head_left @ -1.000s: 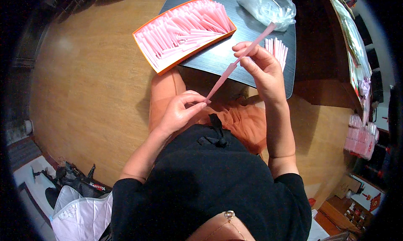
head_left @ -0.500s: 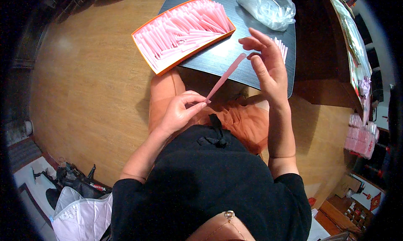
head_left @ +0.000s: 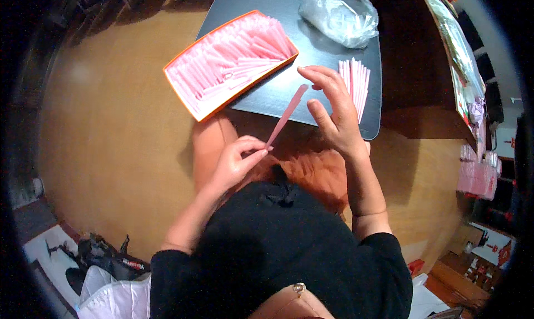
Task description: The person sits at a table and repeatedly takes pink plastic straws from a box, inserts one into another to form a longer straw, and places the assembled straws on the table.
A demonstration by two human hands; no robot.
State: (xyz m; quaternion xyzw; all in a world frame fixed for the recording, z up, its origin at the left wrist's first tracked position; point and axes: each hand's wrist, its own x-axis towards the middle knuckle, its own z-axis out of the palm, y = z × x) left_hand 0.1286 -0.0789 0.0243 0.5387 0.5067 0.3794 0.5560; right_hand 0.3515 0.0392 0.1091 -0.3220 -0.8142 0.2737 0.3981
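My left hand (head_left: 236,166) pinches the lower end of a narrow, flat pink strip (head_left: 286,117) between thumb and fingertips. The strip slants up and to the right over my lap, its far tip rounded and a little wider. Close to that tip is my right hand (head_left: 338,119), fingers curved and thumb apart, with nothing visible in it. A shallow orange-edged box (head_left: 248,88) sits at the table's left, packed with many slim pink strips (head_left: 222,57). Beyond my right hand, a row of slim pink-and-white sticks (head_left: 359,82) lies on the table.
The dark table (head_left: 317,55) stands before my knees. A crumpled clear plastic bag (head_left: 339,18) rests on its far right part. Dark furniture (head_left: 417,96) rises to the right of it. Pink packages (head_left: 478,177) are stacked at the far right. A black bag (head_left: 108,255) lies at lower left.
The view has shifted, so the table and box appear lower and further left. More of the stick row shows beside my right hand. My left hand still pinches the strip.
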